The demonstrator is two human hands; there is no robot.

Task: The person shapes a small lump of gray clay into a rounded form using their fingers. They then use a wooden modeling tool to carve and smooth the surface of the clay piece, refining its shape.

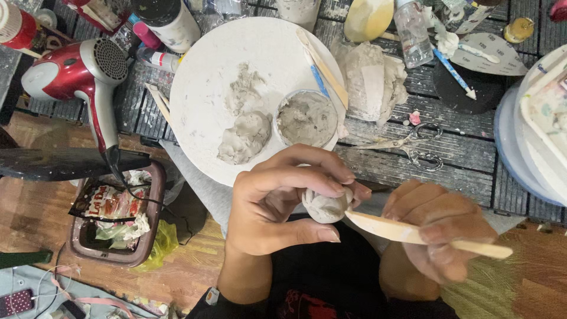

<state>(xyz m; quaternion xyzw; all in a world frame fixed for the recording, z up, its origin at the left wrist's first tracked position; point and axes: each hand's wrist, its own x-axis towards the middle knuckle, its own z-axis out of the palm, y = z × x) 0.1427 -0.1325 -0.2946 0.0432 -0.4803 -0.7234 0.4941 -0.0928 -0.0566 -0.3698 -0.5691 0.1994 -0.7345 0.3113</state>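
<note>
The left hand (277, 204) has its grip pinched round a small pale clay lump (326, 205), thumb beneath and fingers curled over the top, held above the lap just below the bench (455, 153) edge. The right hand (440, 230) is clenched on a flat wooden modelling stick (413, 233), its tip touching the lump. Behind them a white round plate (201, 77) carries grey clay (245, 137) and a cup of slurry (307, 118). A red hairdryer (77, 71) lies left.

Bright even light, soft shadows, right hand (440, 233) motion-blurred
</note>
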